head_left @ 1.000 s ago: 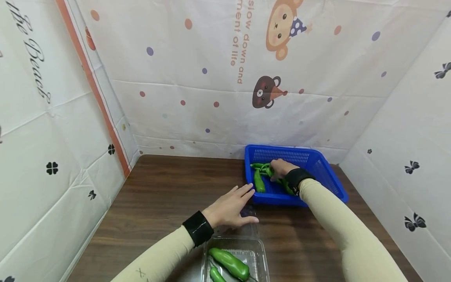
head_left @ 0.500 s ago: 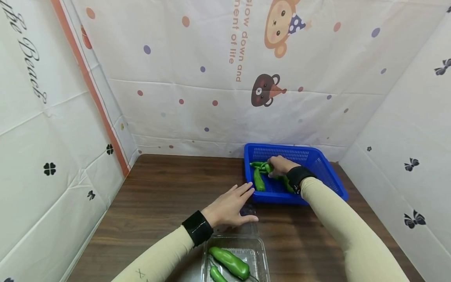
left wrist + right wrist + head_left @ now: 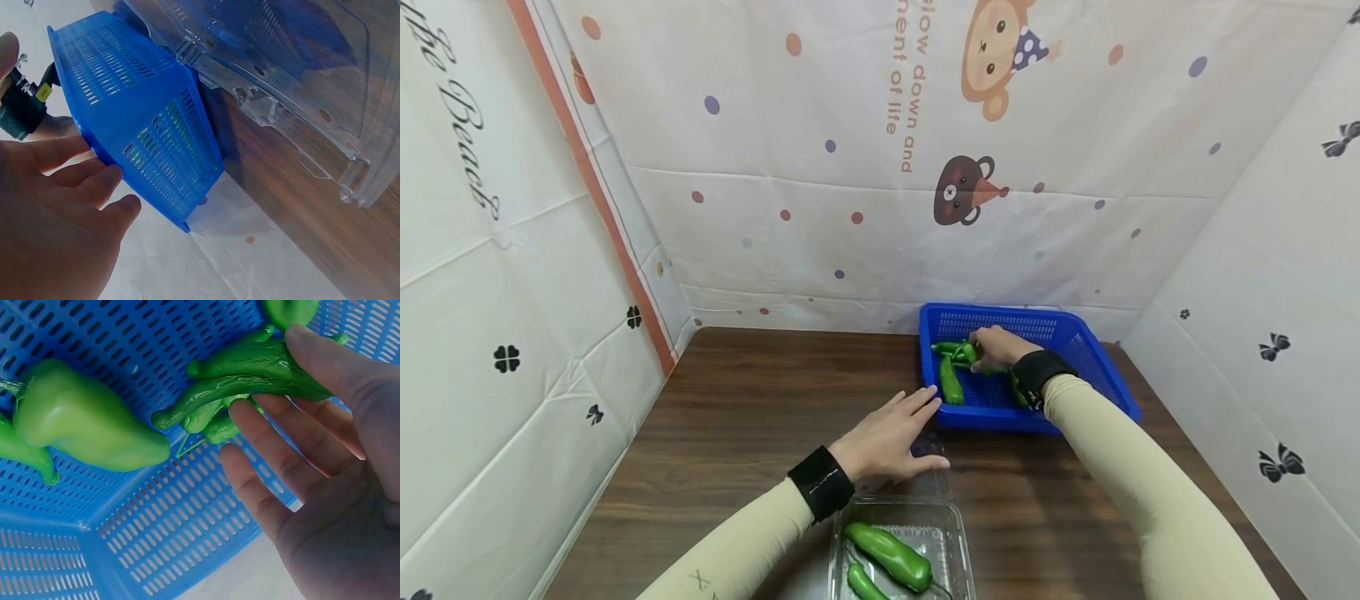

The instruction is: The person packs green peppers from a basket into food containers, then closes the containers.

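My right hand (image 3: 997,348) reaches into the blue plastic basket (image 3: 1101,367). In the right wrist view its thumb and fingers lie on either side of a slender, wrinkled green pepper (image 3: 250,387) and seem to pinch it. Beside that pepper lies a plump light-green pepper (image 3: 87,419), with several more green peppers around. My left hand (image 3: 883,442), fingers spread, has its fingertips at the basket's near left corner. Below it stands an open clear plastic box (image 3: 958,542) holding a large green pepper (image 3: 889,557) and a smaller green pepper (image 3: 865,583).
The box's clear hinged lid (image 3: 294,81) stretches from the box toward the basket, under the left hand. Both rest on a dark wooden table (image 3: 760,392). Printed white sheets (image 3: 775,250) enclose the table at the back and sides.
Inside the basket, my right hand has shifted slightly to the left among the peppers. The left hand and the box stay where they were; the head view has tilted a little.
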Tool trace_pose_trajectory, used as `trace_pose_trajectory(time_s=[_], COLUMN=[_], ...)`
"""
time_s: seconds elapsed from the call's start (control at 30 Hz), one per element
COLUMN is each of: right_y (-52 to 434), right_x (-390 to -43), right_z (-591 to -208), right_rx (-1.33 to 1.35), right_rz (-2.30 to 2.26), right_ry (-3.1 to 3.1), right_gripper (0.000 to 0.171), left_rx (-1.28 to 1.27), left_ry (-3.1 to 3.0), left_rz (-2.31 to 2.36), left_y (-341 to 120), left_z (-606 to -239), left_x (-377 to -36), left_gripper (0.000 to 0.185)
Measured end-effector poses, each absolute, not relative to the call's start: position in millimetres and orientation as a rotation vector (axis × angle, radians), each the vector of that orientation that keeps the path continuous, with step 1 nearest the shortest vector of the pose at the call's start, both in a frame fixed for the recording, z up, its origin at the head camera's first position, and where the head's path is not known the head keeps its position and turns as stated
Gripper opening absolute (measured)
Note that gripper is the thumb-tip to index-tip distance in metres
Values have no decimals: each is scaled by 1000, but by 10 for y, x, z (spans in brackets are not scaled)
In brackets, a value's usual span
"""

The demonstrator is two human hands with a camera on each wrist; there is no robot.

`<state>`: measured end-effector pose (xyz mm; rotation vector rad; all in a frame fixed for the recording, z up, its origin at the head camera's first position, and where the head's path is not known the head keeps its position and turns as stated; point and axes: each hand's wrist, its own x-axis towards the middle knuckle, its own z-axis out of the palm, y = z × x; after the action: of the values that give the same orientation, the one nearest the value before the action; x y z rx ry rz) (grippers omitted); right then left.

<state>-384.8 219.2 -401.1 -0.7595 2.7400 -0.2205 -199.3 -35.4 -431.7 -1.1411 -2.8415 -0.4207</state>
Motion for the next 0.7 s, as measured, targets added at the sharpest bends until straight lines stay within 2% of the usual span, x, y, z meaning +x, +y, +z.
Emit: trace_pose_trajectory(time_s=[0.7], right_y=[2230], right_x=[-3786], right_z=[-3978], right_rx=[-804], right_rz=[-225], right_ry=[2746], right_gripper=[47], left_rx=[-1140], left_ry=[-2848], left_rz=[-376], left_y=[-351], left_z=[-4311], left_x=[-1991], left_gripper=[87])
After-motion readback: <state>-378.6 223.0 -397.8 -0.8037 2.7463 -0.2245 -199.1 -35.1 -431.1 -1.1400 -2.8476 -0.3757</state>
